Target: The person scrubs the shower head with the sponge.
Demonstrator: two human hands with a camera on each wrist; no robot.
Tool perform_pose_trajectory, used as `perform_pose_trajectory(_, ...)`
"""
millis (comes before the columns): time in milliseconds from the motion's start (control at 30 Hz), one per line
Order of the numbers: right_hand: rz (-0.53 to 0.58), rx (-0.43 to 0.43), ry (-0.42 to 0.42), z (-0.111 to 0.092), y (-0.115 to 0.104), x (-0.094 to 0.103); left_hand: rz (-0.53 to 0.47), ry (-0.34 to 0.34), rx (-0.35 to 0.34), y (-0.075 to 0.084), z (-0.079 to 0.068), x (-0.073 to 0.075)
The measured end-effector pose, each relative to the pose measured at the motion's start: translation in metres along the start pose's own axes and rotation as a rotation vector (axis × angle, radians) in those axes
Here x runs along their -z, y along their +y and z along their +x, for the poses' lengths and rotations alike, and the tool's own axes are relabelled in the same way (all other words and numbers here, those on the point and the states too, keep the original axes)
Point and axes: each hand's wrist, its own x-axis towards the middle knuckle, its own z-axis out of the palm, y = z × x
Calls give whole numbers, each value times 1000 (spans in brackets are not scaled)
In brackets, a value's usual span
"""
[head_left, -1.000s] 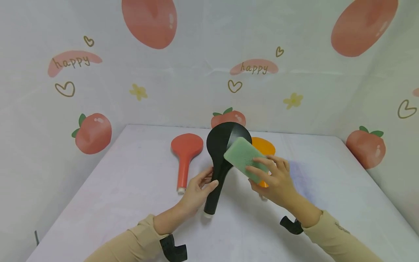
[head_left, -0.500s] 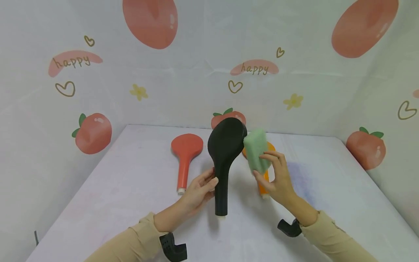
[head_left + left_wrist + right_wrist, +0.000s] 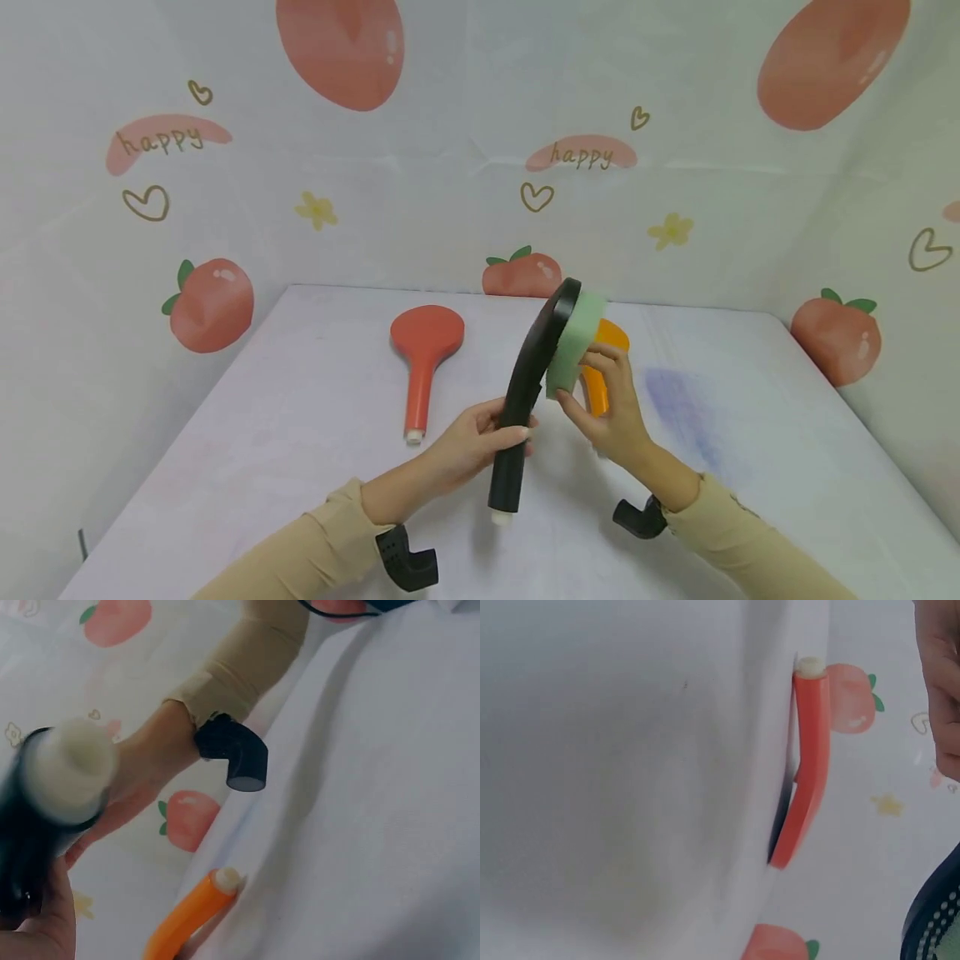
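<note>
My left hand (image 3: 465,446) grips the handle of a black hand shower head (image 3: 525,367), held up and tilted, edge-on in the head view. Its dotted spray face (image 3: 930,922) shows at the right wrist view's corner. My right hand (image 3: 618,417) pinches a pale green sponge (image 3: 579,333) between thumb and fingers, flat along that spray face. The white threaded end (image 3: 71,769) of the black handle is close and blurred in the left wrist view.
A red shower head (image 3: 426,337) lies on the white table (image 3: 300,417) at left. Behind the right hand lies an orange shower head (image 3: 597,392), partly hidden. Black curved mounts (image 3: 408,562) sit under both wrists. A fruit-print cloth (image 3: 420,192) hangs behind.
The left hand has turned the black shower head from its broad side to edge-on, and its handle end sits lower. The right hand has brought the sponge left against the spray face.
</note>
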Motion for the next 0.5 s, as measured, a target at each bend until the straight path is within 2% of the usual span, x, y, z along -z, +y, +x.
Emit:
perform_pose_trajectory(100, -20, 10, -16, 2, -3, -2, 13, -4, 27, -1, 0, 0)
perform_pose_trajectory(233, -50, 15, -24, 3, -6, -3, 45, -59, 42, -3, 0, 2)
perform_pose_trajectory(400, -92, 10, -44, 1, -7, -3, 130, -50, 16, -3, 0, 4)
perform_pose_trajectory(500, -119, 26, -74, 2, -8, -3, 139, -55, 3, -3, -1, 3)
